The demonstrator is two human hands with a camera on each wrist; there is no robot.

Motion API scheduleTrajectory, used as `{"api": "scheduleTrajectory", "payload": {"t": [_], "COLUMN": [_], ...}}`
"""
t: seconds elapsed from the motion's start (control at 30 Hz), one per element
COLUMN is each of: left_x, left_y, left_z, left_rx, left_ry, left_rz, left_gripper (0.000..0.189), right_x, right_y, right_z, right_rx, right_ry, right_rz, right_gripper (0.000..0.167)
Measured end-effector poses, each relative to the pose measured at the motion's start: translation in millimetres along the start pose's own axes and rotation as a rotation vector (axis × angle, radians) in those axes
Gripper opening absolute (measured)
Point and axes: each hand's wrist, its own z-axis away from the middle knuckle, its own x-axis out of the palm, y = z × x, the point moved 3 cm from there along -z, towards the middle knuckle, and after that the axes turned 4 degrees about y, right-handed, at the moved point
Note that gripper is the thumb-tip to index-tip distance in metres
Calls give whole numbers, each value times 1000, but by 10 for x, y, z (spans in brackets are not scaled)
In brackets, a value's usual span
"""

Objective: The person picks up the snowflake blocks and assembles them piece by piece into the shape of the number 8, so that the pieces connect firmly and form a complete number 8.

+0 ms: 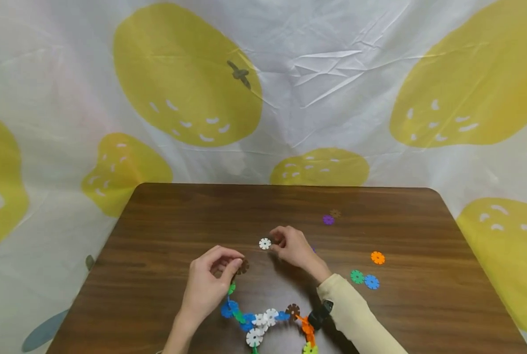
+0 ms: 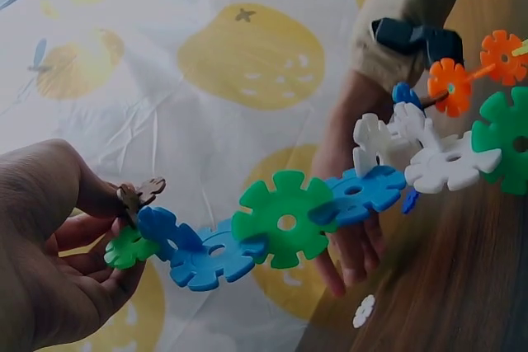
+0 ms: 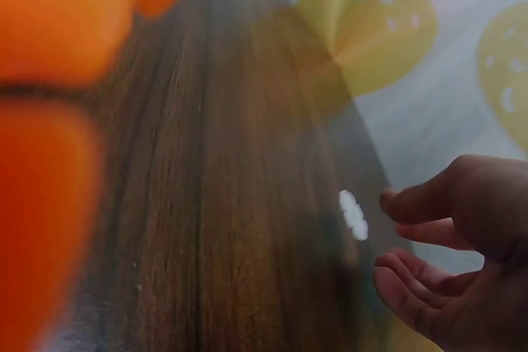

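Note:
Thumb and fingers of my left hand (image 1: 205, 285) pinch a brown notched disc (image 1: 244, 266) at the end of a chain of interlocking plastic discs. Beside it in the left wrist view come a small green disc (image 2: 125, 250) and a blue disc (image 2: 210, 274); a larger green disc (image 2: 268, 241) follows. White, brown, orange and yellow discs carry the chain on to the right. My right hand (image 1: 295, 250) hovers by a loose white disc (image 1: 261, 247), thumb and fingers spread apart around air. In the right wrist view, that white disc (image 3: 353, 215) lies just beyond the fingertips.
Loose discs lie on the right of the wooden table (image 1: 179, 211): an orange one (image 1: 381, 257), a green one (image 1: 354, 275) and a blue one (image 1: 372, 286). A purple disc (image 1: 326, 220) and a brown disc (image 1: 336, 213) sit farther back. Behind hangs a fruit-print cloth (image 1: 268, 128).

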Motion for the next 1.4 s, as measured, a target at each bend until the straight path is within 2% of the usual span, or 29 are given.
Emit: {"api": "scheduleTrajectory", "payload": {"t": [0.13,0.3,0.4,0.53,0.7,0.97,1.2,1.4], "left_x": [11,26,36,49,65,91,119,140], "left_y": [-12,-27,-32,-30,-24,-15,-11,2], "left_z": [14,18,20,23,18,-2,-11,-10], "left_rx": [5,-11,3,20,16,5,-9,23], "left_ry": [11,10,13,19,16,8,-7,-14], "left_rz": [-12,-27,-27,-22,2,1,8,25], "left_gripper": [11,12,12,10,8,8,8,7], "right_x": [88,135,134,98,-12,-393,-549,-590], "right_y": [39,59,77,94,44,-370,-639,-766], "right_z": [-68,-72,-55,-15,103,362,530,615], "right_rx": [-45,-68,-66,-77,-117,-146,-192,-303], "right_ry": [-11,17,18,5,10,36,55,114], "right_rz": [72,134,141,62,-111,-348,-431,-454], "right_gripper": [37,29,28,26,16,9,9,11]}}
